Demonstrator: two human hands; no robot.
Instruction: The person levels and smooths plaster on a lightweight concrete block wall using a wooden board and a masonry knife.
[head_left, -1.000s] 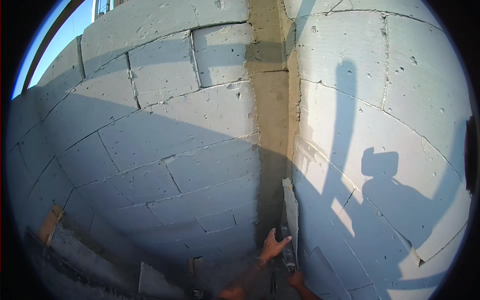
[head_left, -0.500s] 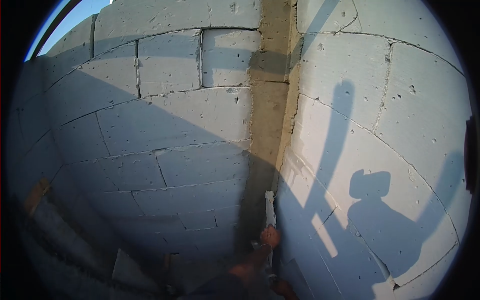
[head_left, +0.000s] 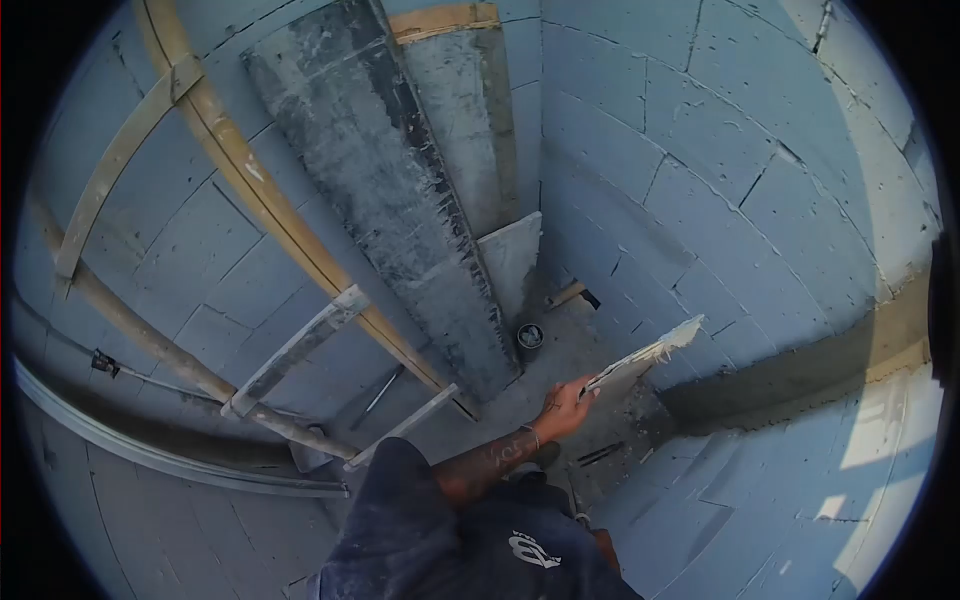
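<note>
My left hand (head_left: 566, 408) is closed around the near end of a flat, pale strip (head_left: 645, 358) with ragged, crusted edges. The strip points up and right, away from my body, and its far end is broken and whitish. A thin band circles my left wrist, and the tattooed forearm crosses from the lower left. Of my right arm (head_left: 606, 548), only a small part shows beside the dark shirt; its hand is too hidden and dark to make out. Below the strip lies the dusty floor (head_left: 560, 365).
A wooden ladder (head_left: 265, 195) leans at the left. A long grey board (head_left: 370, 170) stands against the block wall (head_left: 640, 190). Near its foot are a small round can (head_left: 530, 336) and a wood-handled tool (head_left: 568, 294). A mortar-coloured band (head_left: 790, 385) runs along the right corner.
The view has swung down and left from the wall corner to the floor, ladder and boards. The pale strip, upright along the corner before, now slants outward, still in my left hand.
</note>
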